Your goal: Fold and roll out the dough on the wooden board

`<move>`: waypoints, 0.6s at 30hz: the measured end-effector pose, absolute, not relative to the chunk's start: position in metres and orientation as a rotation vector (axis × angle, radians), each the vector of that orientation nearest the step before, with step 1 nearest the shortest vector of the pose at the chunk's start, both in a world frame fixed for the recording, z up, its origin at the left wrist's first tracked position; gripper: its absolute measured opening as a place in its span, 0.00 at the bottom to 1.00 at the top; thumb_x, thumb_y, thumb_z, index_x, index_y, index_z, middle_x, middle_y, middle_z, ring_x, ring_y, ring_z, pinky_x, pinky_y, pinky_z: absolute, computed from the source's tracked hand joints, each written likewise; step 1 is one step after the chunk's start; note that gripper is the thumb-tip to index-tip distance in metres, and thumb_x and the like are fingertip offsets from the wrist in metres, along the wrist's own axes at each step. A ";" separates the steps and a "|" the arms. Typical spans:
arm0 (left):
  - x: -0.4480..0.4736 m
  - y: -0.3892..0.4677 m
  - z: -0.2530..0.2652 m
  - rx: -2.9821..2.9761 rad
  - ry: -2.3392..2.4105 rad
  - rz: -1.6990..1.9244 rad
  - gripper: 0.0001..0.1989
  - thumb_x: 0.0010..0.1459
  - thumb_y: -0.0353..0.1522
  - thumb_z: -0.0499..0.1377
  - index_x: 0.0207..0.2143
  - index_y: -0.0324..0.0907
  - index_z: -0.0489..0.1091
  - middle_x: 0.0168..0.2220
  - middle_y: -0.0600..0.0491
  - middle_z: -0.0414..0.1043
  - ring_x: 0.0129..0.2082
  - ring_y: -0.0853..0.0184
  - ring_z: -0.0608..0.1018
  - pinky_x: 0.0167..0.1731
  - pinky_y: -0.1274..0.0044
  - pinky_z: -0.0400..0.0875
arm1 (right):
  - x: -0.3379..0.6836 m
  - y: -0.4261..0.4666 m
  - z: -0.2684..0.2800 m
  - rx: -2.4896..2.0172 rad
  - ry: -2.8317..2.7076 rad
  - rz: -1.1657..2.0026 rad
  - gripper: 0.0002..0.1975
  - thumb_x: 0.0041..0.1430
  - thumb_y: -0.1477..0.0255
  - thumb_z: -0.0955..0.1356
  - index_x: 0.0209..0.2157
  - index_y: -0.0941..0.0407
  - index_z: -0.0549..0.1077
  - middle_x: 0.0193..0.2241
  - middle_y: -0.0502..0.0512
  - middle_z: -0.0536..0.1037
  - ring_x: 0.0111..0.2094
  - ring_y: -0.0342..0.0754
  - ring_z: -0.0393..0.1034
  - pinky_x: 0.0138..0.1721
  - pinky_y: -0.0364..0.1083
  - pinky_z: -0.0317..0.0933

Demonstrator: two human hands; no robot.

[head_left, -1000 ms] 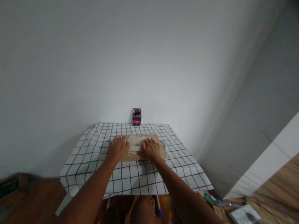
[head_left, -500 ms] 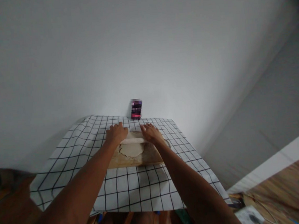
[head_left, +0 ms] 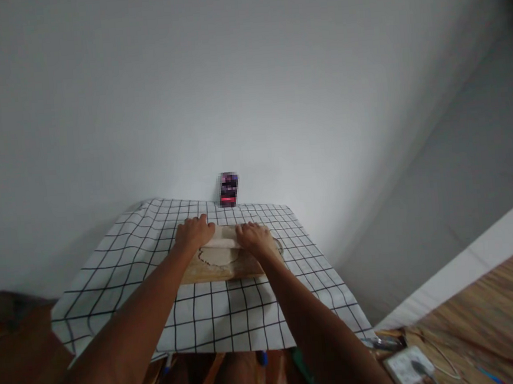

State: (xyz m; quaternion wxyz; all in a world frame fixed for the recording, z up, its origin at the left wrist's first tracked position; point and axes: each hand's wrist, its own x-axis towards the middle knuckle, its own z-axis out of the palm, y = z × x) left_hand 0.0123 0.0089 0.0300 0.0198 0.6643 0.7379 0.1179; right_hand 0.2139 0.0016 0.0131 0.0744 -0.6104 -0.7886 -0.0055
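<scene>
Both ends of a pale rolling pin (head_left: 225, 242) are under my hands, its middle showing between them. My left hand (head_left: 194, 231) is closed over the left end, thumb toward the middle. Over the right end curls my right hand (head_left: 254, 236), fingers bent down. Beneath the pin lies a flat sheet of pale dough (head_left: 218, 257) with a ragged, cracked left edge, partly covered by the pin. The dough rests on a wooden board (head_left: 240, 272), whose sides my hands and forearms partly hide.
A black-and-white checked cloth (head_left: 214, 325) covers the table. At its far edge a blurred-out phone-like object (head_left: 228, 189) leans on the white wall (head_left: 249, 98). Low on the right, a white power strip (head_left: 407, 366) with cords lies on the wooden floor (head_left: 492, 315).
The rolling pin has come slightly toward me over the dough with both hands. My right-hand fingers are more curled now. The whole view has shifted a little, so things sit farther left.
</scene>
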 end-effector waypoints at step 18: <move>0.007 -0.017 0.016 2.389 2.166 0.507 0.23 0.75 0.39 0.52 0.64 0.42 0.75 0.60 0.41 0.81 0.62 0.51 0.78 0.59 0.61 0.72 | 0.208 -0.012 0.008 -1.805 -2.176 0.075 0.24 0.81 0.61 0.55 0.56 0.53 0.79 0.63 0.67 0.78 0.67 0.62 0.66 0.68 0.67 0.53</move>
